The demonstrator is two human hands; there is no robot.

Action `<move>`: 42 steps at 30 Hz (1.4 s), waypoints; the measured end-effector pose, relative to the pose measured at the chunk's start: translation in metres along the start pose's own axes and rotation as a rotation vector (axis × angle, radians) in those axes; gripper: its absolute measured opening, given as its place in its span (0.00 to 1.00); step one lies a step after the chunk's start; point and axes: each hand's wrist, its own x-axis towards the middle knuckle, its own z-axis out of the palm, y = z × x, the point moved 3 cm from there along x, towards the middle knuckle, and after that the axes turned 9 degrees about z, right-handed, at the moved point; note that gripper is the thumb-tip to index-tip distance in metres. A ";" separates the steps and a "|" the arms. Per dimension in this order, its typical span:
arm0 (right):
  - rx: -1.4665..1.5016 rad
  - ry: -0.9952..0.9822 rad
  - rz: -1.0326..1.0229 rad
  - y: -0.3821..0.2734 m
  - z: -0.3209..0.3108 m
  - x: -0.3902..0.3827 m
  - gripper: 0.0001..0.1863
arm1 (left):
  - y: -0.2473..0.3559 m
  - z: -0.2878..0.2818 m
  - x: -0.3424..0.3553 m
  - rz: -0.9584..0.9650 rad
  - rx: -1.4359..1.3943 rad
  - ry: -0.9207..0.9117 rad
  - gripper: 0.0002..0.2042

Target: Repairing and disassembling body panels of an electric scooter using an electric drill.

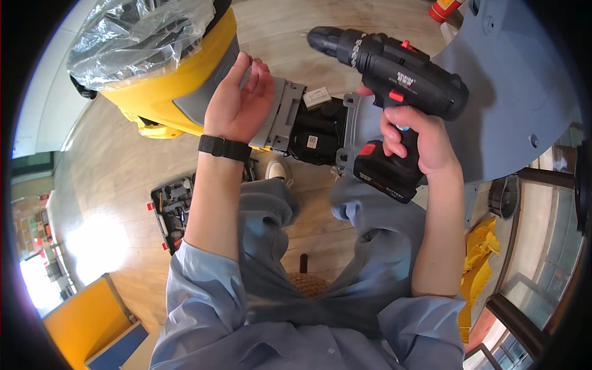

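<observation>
My right hand [419, 139] is wrapped round the grip of a black cordless drill [401, 74] with red buttons and a battery at its base. The drill lies tilted in the air, its chuck toward the upper left. My left hand [242, 102] is raised palm up with its fingers curled in; thumb and fingertips meet near the top, and whatever they may pinch is too small to make out. Between the hands, lower down, is a grey-framed open compartment [317, 132] with black parts and wires inside. A small white labelled box [316, 97] rests at its upper edge.
A yellow and grey machine body [191, 92] under clear plastic film [135, 49] stands at left. A large grey-blue panel [505, 98] spreads at right. An open tool case [172, 209] lies on the wooden floor [117, 166]. Yellow parts [481, 246] are at lower right, a red cylinder [443, 9] at top.
</observation>
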 end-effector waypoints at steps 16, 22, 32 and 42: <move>-0.047 -0.166 0.044 0.007 0.010 -0.003 0.27 | -0.019 0.017 -0.013 -0.057 -0.084 -0.215 0.09; -0.054 -0.147 0.055 0.005 0.016 0.000 0.27 | -0.018 0.019 -0.014 -0.051 -0.071 -0.299 0.09; -0.025 -0.142 0.038 0.007 0.019 0.003 0.28 | -0.018 0.018 -0.013 -0.054 -0.151 -0.355 0.08; -0.065 -0.166 0.020 0.010 0.022 0.005 0.28 | -0.015 0.010 -0.010 -0.026 -0.120 -0.359 0.10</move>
